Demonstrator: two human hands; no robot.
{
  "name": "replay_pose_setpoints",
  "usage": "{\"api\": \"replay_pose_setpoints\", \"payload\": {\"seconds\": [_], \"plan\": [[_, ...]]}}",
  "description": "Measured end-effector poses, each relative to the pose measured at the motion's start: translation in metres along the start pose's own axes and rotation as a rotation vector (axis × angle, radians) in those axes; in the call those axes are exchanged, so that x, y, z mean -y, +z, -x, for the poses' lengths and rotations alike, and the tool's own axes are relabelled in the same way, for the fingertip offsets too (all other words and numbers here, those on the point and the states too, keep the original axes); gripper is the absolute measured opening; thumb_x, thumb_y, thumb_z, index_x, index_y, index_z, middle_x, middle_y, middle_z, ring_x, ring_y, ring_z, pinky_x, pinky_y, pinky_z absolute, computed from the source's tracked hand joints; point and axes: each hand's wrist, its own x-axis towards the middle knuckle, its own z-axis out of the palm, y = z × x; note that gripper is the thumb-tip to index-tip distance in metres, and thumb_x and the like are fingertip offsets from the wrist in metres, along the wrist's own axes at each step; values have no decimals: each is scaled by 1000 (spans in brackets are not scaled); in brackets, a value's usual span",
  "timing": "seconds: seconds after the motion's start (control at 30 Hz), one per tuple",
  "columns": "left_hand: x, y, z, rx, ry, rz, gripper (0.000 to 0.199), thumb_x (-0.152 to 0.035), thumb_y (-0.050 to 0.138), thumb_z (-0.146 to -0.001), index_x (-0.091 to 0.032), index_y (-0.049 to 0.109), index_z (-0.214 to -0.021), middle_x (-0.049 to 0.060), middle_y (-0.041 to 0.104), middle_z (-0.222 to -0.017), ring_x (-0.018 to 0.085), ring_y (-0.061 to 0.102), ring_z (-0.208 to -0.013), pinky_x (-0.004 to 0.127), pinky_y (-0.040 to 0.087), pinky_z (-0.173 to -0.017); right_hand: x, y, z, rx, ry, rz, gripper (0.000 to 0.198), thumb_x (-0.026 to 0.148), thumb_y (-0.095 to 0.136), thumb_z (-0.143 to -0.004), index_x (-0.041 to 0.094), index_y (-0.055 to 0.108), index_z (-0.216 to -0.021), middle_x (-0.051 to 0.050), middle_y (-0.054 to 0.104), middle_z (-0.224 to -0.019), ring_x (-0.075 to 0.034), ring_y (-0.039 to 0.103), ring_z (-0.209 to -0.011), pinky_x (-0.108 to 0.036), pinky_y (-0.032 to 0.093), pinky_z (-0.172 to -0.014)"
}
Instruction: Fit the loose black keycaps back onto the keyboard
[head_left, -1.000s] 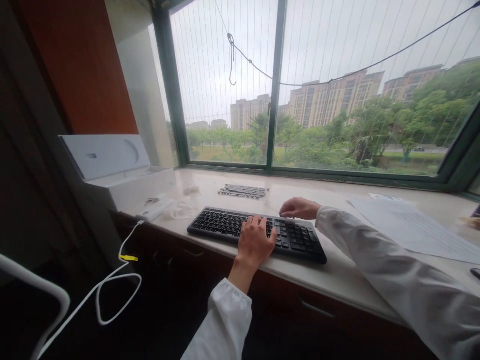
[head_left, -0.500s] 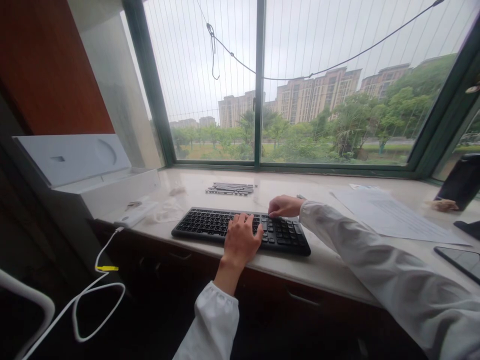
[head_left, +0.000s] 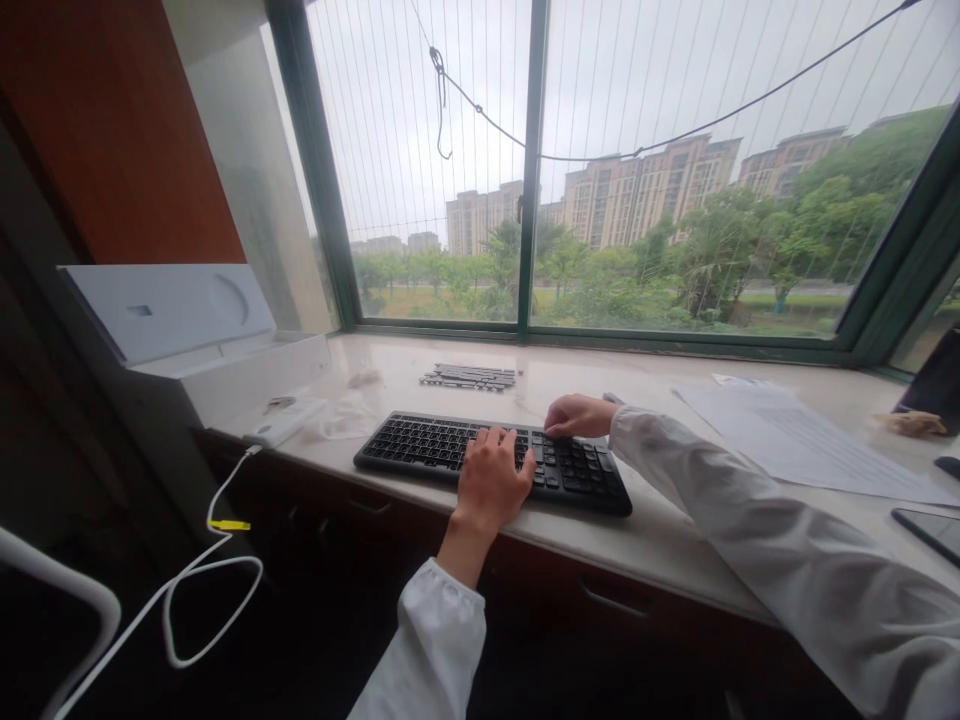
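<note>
A black keyboard [head_left: 420,440] lies on the pale stone sill, with keycaps gone from its left part and caps showing on its right part. My left hand [head_left: 495,478] rests across its middle, fingers spread and lying on it, so that part is covered. At the keyboard's back edge, right of the middle, my right hand [head_left: 579,415] is closed with fingers curled down against the keys. Whatever its fingertips grip is hidden. Behind the keyboard, loose dark keycaps [head_left: 469,377] lie in rows.
On the left stand an open white box [head_left: 247,370] and a white power strip [head_left: 285,422] with a white cable [head_left: 217,500] hanging down. Crumpled clear plastic [head_left: 345,415] lies beside them. Paper sheets [head_left: 795,440] and a phone [head_left: 930,530] lie right. A window closes off the back.
The camera has turned slightly left, so everything sits a little further right in view. Both hands keep nearly the same places on the keyboard.
</note>
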Motion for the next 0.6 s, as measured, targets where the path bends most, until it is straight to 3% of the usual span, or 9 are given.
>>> {"api": "replay_pose_setpoints", "payload": {"seconds": [0.23, 0.47, 0.6], "plan": [[1, 1, -1, -10, 1, 9, 39, -43, 43, -93, -19, 61, -118, 8, 61, -107, 24, 52, -103, 37, 42, -91, 4, -1, 1, 13, -4, 35, 45, 52, 64, -72, 15, 78, -92, -6, 75, -81, -20, 63, -77, -26, 44, -68], [1, 0, 0, -7, 4, 6, 39, -43, 43, -93, -19, 61, -118, 8, 61, -107, 24, 52, -104, 38, 42, -92, 5, -1, 2, -107, 37, 78, 31, 44, 71, -68, 19, 78, -85, -5, 75, -82, -21, 66, -78, -26, 47, -69], [0, 0, 0, 0, 22, 8, 39, -42, 43, -94, -20, 60, -120, 8, 61, -110, 23, 52, -105, 38, 42, -92, 0, -1, 2, -123, 35, 49, 34, 46, 71, -67, 18, 79, -85, -6, 75, -81, -22, 66, -79, -27, 47, -69]]}}
